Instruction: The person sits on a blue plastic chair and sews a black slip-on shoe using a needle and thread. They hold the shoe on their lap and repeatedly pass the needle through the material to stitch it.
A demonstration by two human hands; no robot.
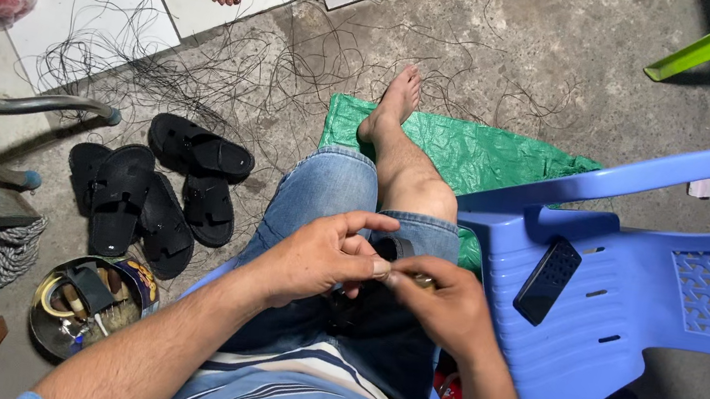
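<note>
Concrete floor [505, 54] strewn with black wires. Over my lap, my left hand [319, 255] and right hand [442, 304] meet fingertip to fingertip, both pinching a small dark ring piece [399, 250] between them.

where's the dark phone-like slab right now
In the head view the dark slab lies on the seat of the blue plastic chair at the person's right, just beyond the right hand and below the green sheet.
</note>
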